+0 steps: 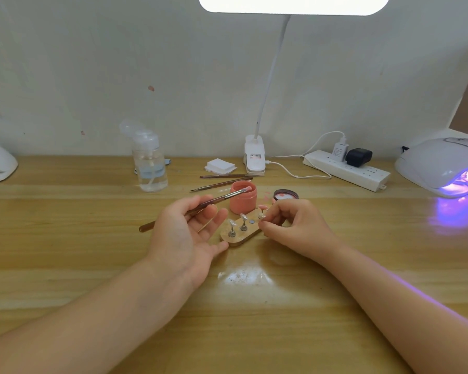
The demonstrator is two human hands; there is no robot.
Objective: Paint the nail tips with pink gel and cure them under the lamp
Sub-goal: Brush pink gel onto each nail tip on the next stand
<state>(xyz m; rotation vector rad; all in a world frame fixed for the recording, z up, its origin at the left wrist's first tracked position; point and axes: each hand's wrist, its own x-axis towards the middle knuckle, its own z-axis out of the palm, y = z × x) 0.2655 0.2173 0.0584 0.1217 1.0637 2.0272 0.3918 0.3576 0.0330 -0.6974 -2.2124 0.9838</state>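
Observation:
My left hand point(185, 233) lies palm up and holds a brown gel brush point(200, 207) between thumb and fingers, its bristles over the open pink gel jar point(243, 198). A small wooden holder point(239, 236) sits between my hands with two clear nail tips point(238, 225) on metal stands. My right hand point(292, 225) pinches a nail tip stand point(262, 215) at the holder's right end. The jar's lid point(285, 195) lies to the right of the jar. The curing lamp point(443, 166) glows purple at the far right.
A clear pump bottle point(150, 160) stands at the back left. Two spare brushes point(222, 180), a stack of white wipes point(220, 166), a clip-on desk lamp point(254, 155) and a power strip point(346, 168) with cables line the back of the wooden table point(65, 238).

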